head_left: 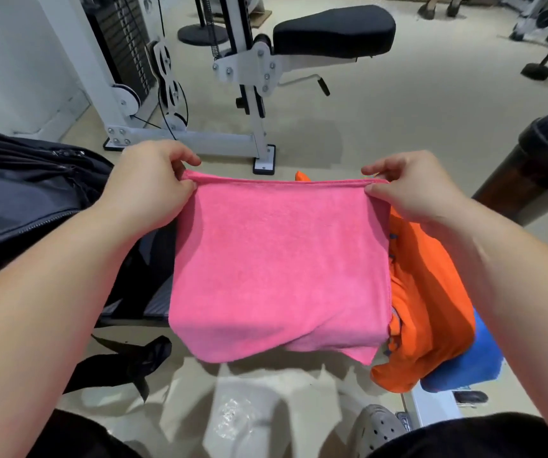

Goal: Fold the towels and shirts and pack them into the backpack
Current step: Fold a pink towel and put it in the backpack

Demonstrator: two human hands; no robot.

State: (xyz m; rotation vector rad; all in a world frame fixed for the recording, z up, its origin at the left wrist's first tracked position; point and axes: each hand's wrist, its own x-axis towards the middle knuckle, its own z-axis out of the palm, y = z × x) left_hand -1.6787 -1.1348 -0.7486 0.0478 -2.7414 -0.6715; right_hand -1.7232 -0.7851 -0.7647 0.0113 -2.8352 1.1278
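Left hand (147, 180): I see its fingers (188, 157) pinching the rectangular pink terry towel (276, 266), top-left corner.
Right hand (411, 190): pinching the top-right corner.
Dark fabric backpack (18, 200): left of towel.

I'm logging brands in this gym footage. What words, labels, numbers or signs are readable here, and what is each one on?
No text here can be read.
orange shirt: blue print along its edge, mostly hidden behind the pink towel, unreadable.
weight stack: any numbers are too blurred to read.
grey shoe: small tab at its side, too small to read.
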